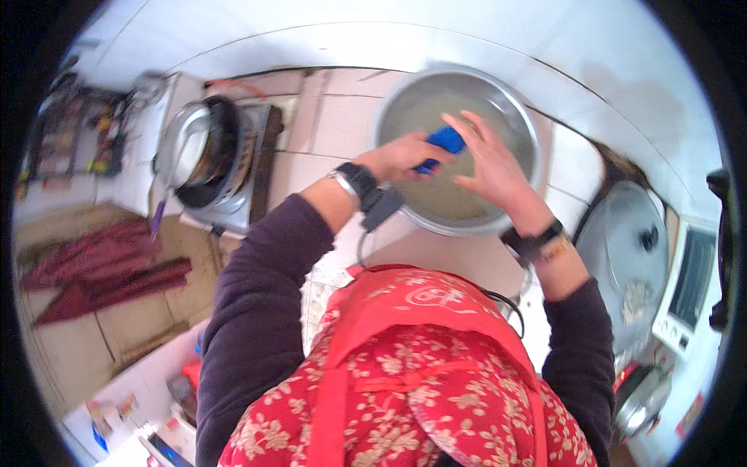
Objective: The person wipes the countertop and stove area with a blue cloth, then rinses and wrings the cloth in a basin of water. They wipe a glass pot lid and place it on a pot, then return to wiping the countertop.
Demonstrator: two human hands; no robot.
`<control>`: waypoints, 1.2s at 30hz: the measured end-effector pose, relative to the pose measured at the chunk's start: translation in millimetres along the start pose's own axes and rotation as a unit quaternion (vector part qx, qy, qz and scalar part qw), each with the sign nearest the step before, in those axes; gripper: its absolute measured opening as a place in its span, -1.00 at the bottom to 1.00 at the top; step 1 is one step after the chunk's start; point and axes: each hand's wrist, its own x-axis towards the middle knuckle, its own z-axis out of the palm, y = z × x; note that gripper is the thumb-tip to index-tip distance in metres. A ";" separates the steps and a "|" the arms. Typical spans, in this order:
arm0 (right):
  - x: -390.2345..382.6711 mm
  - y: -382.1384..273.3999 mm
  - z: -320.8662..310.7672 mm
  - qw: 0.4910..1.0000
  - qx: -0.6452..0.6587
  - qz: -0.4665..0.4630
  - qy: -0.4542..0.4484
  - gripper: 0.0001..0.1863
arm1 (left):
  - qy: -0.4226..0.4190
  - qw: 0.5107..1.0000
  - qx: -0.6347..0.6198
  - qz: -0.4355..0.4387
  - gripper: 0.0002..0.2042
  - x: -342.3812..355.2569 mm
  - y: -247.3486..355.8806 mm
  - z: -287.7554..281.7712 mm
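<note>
A large round metal basin [535,152] holds cloudy, greyish water [447,198]. Over the water, my left hand [406,156] is closed around a bunched blue piece [447,141], which looks like a cloth or scrubber; its exact kind is blurred. My right hand [496,167] hovers just to the right of it, with the fingers apart and curved toward the blue piece. Whether the right fingertips touch it, I cannot tell.
The basin stands on a tiled counter [342,113] against a white wall. A gas stove [261,167] with stacked pans [206,152] is at the left. To the right are a large glass lid [634,226] and a white oven [685,284]. Dark red cloth [101,261] lies at far left.
</note>
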 end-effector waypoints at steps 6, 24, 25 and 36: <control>11.3 -17.1 3.4 0.984 -0.148 -0.099 0.014 -0.53 | -0.241 0.967 -0.085 -0.021 -0.85 -12.5 12.0 10.1; 12.5 36.9 69.3 0.996 -0.046 0.071 -0.041 -0.83 | 0.145 0.739 0.610 0.244 -0.87 18.0 -15.7 21.1; 10.6 36.3 71.0 0.996 -0.002 0.079 -0.030 -0.83 | 0.153 0.727 0.614 0.267 -0.87 18.1 -15.0 19.9; -2.2 18.7 24.0 0.818 0.412 0.340 -0.210 -0.69 | 0.112 0.605 0.638 0.463 -0.75 -2.2 -4.0 22.1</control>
